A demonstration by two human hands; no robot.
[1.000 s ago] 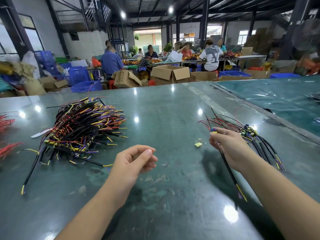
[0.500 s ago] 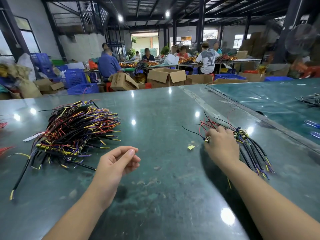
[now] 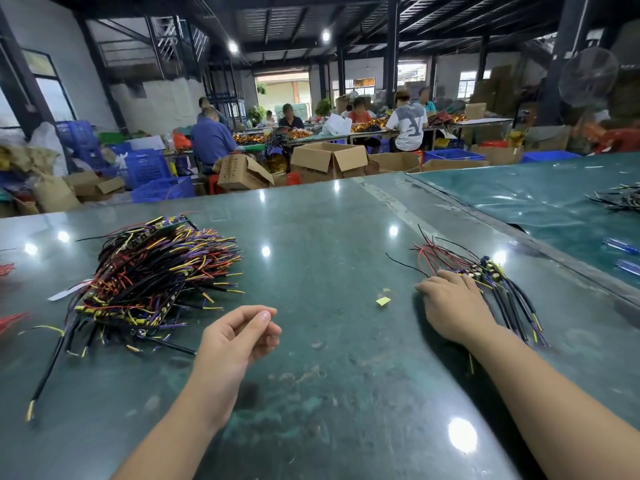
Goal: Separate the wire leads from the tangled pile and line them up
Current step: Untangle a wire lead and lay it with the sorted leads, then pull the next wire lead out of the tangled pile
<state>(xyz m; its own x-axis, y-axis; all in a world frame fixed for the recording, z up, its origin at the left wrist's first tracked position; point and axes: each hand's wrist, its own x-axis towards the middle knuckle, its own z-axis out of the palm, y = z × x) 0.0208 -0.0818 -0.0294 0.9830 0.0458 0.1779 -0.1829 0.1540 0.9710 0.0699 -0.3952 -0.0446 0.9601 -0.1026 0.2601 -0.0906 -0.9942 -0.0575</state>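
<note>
Head view: the left hand (image 3: 239, 336) hangs just above the table (image 3: 329, 237), palm turned in, fingers loosely curled with thumb and forefinger close but nothing between them. The right hand (image 3: 450, 306) lies flat, fingers spread, pressing on the near edge of the row (image 3: 498, 289); whether a lead is pinned under the palm I cannot tell.

The pile (image 3: 152, 271) sits at about ten o'clock from the left hand, near it and well apart from the right hand. So the left hand is plainly the nearer one for the next pick. The tangle fans out, its yellow-tipped ends pointing mostly toward three o'clock, while a few black leads trail down toward seven o'clock. One loose lead (image 3: 166, 344) at the pile's lower edge lies with its end pointing right at the left hand, long axis running roughly ten to four. I would judge that the easiest one to take: a short reach up and left, then a pull along its own length toward four o'clock, so it slides out rather than dragging its neighbours.

The row lies at two o'clock from the left hand, its leads running roughly eleven to five, small boards at the far end. A yellow scrap (image 3: 383, 301) lies between the two hands.
</note>
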